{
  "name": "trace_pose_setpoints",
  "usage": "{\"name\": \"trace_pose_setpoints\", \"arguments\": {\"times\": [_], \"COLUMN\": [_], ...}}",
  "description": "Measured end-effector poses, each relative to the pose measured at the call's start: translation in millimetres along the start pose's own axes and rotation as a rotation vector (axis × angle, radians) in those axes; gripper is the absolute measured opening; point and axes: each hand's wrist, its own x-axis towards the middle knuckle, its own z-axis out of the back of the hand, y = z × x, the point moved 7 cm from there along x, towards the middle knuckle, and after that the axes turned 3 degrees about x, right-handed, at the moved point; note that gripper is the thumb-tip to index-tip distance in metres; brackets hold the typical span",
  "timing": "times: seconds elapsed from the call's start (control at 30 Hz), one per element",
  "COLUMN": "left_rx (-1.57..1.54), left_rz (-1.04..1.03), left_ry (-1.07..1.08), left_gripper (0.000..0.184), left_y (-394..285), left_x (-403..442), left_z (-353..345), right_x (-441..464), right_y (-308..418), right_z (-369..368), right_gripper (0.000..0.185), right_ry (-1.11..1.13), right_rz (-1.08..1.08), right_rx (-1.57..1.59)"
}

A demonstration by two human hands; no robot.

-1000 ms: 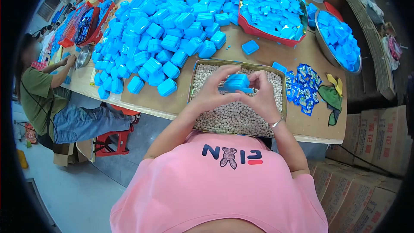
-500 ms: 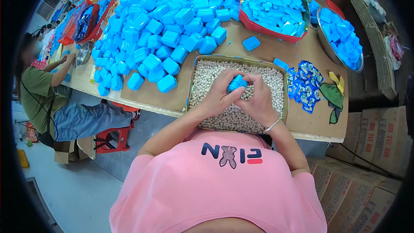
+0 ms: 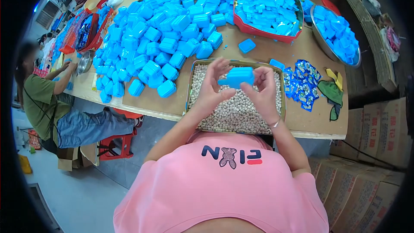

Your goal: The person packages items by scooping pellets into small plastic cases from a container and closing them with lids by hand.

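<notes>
Blue plastic in the head view makes up the small, round-edged box held above a rectangular, patterned-edged tray of pale, round, pea-like pieces. The right hand grips the box's right end between thumb and fingers. The left hand is spread open around the other end, its fingers raised and its thumb reaching beneath; whether it touches the box, I cannot tell. The two hands are apart, with the box between them. A silver-coloured bracelet circles the right wrist.

Beyond the tray and to its left, a large heap of similar blue plastic boxes covers much of the brown-topped wooden table. One flat blue plastic piece lies by itself beyond the tray, near a red-rimmed container full of blue plastic pieces. Farther right, a round metal bowl holds more of them. Small blue printed packets lie just right of the tray, beside a green and yellow cloth-like item. At the far left, a person in a green shirt sits by the table.
</notes>
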Motion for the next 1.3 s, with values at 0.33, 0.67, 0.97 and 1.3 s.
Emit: {"name": "trace_pose_setpoints", "arguments": {"times": [0.33,0.67,0.97,1.3], "left_rx": [0.398,0.734,0.638,0.684], "left_rz": [-0.058,-0.378,-0.284,-0.395], "left_ry": [0.167,0.428,0.328,0.314], "left_gripper": [0.032,0.04,0.057,0.047], "left_y": [16,-5,2,-8], "left_x": [8,-7,-14,-12], "left_z": [20,-15,-10,-12], "right_x": [2,-6,-5,-6], "right_y": [33,42,24,10], "right_z": [-21,-22,-24,-30], "right_gripper": [0.043,0.019,0.013,0.012], "right_ry": [0.2,0.29,0.375,0.452], "right_rz": [0.341,0.426,0.223,0.174], "right_rx": [-0.559,-0.446,-0.355,-0.496]}}
